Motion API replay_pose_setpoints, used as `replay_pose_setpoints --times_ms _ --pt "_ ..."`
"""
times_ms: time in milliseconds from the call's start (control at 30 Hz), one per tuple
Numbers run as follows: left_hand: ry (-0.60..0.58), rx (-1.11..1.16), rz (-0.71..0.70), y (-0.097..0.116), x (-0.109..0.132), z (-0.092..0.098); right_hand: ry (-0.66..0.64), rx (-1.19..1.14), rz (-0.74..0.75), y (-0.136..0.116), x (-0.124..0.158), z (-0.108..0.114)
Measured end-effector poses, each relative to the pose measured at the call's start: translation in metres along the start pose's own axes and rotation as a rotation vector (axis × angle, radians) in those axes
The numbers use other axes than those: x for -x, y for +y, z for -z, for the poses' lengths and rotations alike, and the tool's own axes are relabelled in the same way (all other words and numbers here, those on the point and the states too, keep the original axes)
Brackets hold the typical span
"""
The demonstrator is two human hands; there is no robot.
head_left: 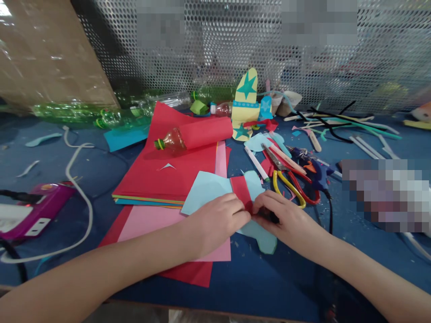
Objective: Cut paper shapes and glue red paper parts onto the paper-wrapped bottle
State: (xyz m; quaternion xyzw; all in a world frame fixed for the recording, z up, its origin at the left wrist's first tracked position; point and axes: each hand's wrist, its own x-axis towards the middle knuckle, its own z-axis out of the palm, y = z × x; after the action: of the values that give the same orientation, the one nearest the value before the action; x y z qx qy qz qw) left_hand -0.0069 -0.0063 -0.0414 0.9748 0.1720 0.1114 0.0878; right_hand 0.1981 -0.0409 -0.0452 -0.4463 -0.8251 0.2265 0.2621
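A light blue paper cutout (205, 190) lies on the blue table, with a red paper strip (241, 188) across its middle. My left hand (215, 222) and my right hand (281, 217) meet at the near end of that strip, fingers curled and pinching it against the cutout. Under the cutout lie a pink sheet (158, 226) and a red sheet (188, 271).
A stack of red paper (161, 172) carries a bottle wrapped in red paper (198, 134). Scissors (289, 179), a white marker (256, 163), a glue gun (316, 172), a yellow star-decorated cutout (245, 105), sticks and green bottles (77, 112) lie around. A purple device (37, 211) sits left.
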Motion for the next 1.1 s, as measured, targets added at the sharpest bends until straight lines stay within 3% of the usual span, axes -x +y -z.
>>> replay_pose_setpoints --times_ms 367,700,900,1100 --pt "-0.033 -0.022 0.008 -0.003 -0.007 0.007 -0.007 -0.013 0.068 0.004 0.000 -0.001" --pt "0.014 -0.059 0.001 -0.003 -0.001 0.000 0.001 0.045 0.028 0.001 0.000 -0.003" --pt "-0.051 -0.038 0.011 -0.002 -0.003 0.008 -0.053 -0.028 -0.077 0.000 -0.002 0.004" --pt "-0.029 -0.045 0.017 -0.002 -0.004 0.005 -0.039 -0.076 -0.036 0.004 -0.002 0.005"
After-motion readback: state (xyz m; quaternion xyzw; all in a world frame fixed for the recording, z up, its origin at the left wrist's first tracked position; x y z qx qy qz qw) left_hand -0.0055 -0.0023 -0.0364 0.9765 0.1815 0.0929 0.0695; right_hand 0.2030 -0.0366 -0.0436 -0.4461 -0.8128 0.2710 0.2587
